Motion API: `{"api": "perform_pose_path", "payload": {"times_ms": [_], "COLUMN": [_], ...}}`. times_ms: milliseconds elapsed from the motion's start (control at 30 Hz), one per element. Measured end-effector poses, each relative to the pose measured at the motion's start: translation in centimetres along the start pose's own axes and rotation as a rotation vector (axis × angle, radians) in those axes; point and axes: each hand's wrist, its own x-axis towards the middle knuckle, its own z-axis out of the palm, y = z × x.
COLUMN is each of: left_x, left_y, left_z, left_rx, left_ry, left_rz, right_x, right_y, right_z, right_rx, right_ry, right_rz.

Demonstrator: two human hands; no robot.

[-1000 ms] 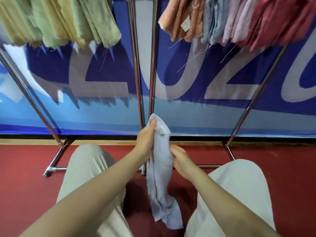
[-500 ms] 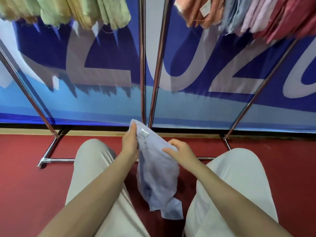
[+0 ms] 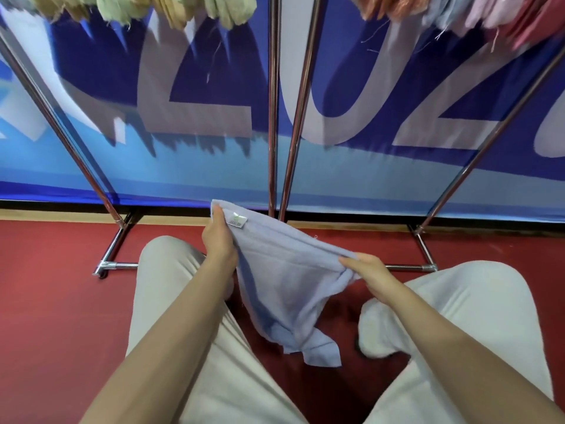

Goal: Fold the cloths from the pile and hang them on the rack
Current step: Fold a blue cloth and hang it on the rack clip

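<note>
A pale blue cloth (image 3: 284,280) with a small white tag hangs between my knees, its top edge stretched out. My left hand (image 3: 218,240) pinches the corner by the tag. My right hand (image 3: 370,270) pinches the top edge at the other end, lower and to the right. The rest of the cloth droops toward the red floor. The chrome rack (image 3: 273,117) stands right in front, with green and yellow cloths (image 3: 226,10) hanging at the top left and orange, blue, pink and red cloths (image 3: 458,13) at the top right. The pile is out of view.
My legs in light trousers (image 3: 171,301) flank the cloth. The rack's slanted poles (image 3: 61,127) and floor bars (image 3: 425,267) stand on the red floor (image 3: 46,301). A blue banner (image 3: 183,169) with big pale letters fills the wall behind the rack.
My hands have moved apart, the right one sliding along the top edge, so the bunched cloth has spread out wide. The camera has tilted down a little.
</note>
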Motion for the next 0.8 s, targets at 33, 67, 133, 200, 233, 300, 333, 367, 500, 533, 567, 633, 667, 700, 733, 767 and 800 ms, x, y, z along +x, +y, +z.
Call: {"api": "perform_pose_path", "payload": {"times_ms": [33,67,133,200,233,300,333,367,500,533,567,633,667,700,733,767,800], "left_x": [0.0,0.1,0.7,1.3,1.6,2.1,2.5,2.7,2.7,2.4,1.9,0.7,0.0,-0.7,-1.2,-1.6,-2.1], "left_y": [-0.1,-0.3,-0.6,-1.2,-1.5,-2.3,-2.8,-3.3,-5.3,-5.9,-6.4,-7.3,-7.7,-7.9,-8.1,-8.4,-8.7], "left_z": [0.1,0.3,0.7,1.1,1.4,1.8,2.0,2.2,2.8,3.0,3.1,3.5,3.7,4.1,4.3,4.5,4.8], "left_rx": [-0.018,-0.032,-0.046,-0.042,-0.035,0.024,0.080,0.144,0.500,0.566,0.606,0.591,0.554,0.516,0.491,0.476,0.474], "left_ry": [0.021,0.043,0.089,0.127,0.144,0.147,0.129,0.104,-0.041,-0.072,-0.103,-0.194,-0.254,-0.315,-0.369,-0.418,-0.464], "left_rz": [0.002,-0.002,-0.015,-0.013,-0.008,0.005,0.015,0.025,0.066,0.094,0.123,0.140,0.121,0.093,0.073,0.064,0.058], "right_x": [0.0,0.2,0.8,1.7,2.2,3.2,3.4,3.4,2.5,2.4,2.3,2.0,1.9,1.7,1.6,1.4,1.2], "right_y": [0.0,0.2,0.5,0.8,0.8,0.6,0.1,-0.4,-2.1,-2.2,-2.2,-2.0,-1.9,-1.8,-1.8,-1.7,-1.7], "right_z": [-0.4,-0.8,-1.2,-1.1,-0.9,-0.2,0.1,0.5,1.9,2.2,2.5,3.1,3.3,3.5,3.5,3.5,3.5], "right_rx": [0.083,0.173,0.379,0.620,0.732,0.787,0.684,0.493,-0.136,-0.245,-0.331,-0.379,-0.371,-0.368,-0.371,-0.373,-0.370], "right_ry": [-0.008,-0.009,0.019,0.080,0.133,0.280,0.354,0.417,0.321,0.261,0.192,0.096,0.069,0.045,0.022,0.006,-0.004], "right_rz": [0.019,0.040,0.084,0.132,0.147,0.148,0.120,0.075,-0.178,-0.227,-0.274,-0.323,-0.328,-0.326,-0.314,-0.309,-0.308]}}
